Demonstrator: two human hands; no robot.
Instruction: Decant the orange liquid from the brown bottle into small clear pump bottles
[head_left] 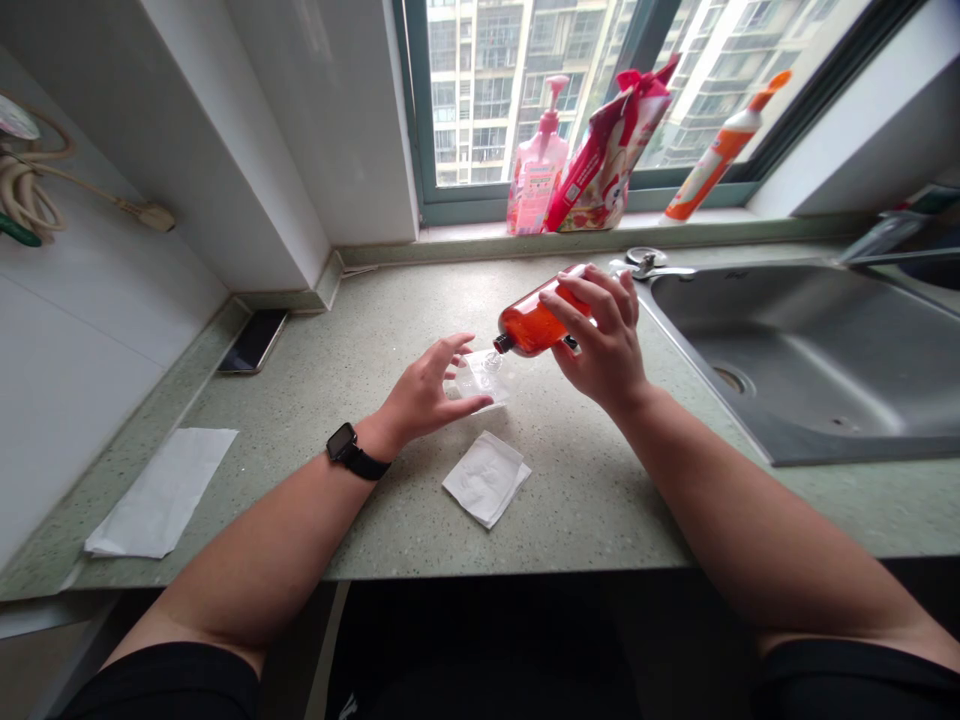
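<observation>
My right hand (pixel 604 335) is wrapped round an amber bottle (pixel 534 325), tilted so that its uncapped dark neck points down and left. The bottle's mouth is just above a small clear plastic container (pixel 480 378) on the counter, and what looks like clear liquid shows below the neck. Around the container's left side curve the thumb and fingers of my left hand (pixel 435 390), steadying it. A folded white paper towel (pixel 487 478) lies on the counter, nearer to me than the container. A small dark object, partly hidden, shows beside my right hand.
The speckled counter (pixel 592 500) holds a phone (pixel 253 341) and a white paper sheet (pixel 163 490) at left. At right is a steel sink (pixel 810 350) with a drain stopper (pixel 646 257) by its corner. A pink pump bottle (pixel 537 180), red bag (pixel 611 160) and orange-white bottle (pixel 716 155) line the windowsill.
</observation>
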